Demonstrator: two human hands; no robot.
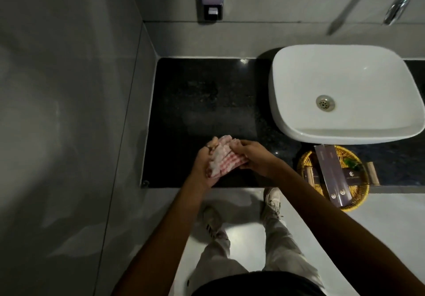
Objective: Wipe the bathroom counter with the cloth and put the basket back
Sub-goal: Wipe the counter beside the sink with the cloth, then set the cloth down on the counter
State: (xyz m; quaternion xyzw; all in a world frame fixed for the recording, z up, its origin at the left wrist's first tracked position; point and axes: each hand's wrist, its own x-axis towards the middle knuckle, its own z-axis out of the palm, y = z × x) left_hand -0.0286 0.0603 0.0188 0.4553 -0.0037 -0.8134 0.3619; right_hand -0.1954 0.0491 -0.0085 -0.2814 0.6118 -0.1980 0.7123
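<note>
Below me, one pink-checked cloth (224, 158) bunched btwn my left hand (205, 169) & right hand (255, 157), both gripping it, left of one sink (299, 120); one basket (358, 198) just under the sink's front rim.

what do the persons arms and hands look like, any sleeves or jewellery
Both forearms are bare, with no sleeves in view. The left hand seems to have a ring on one finger, though it is small and hard to confirm. The right hand shows no ring, watch or glove.
</note>
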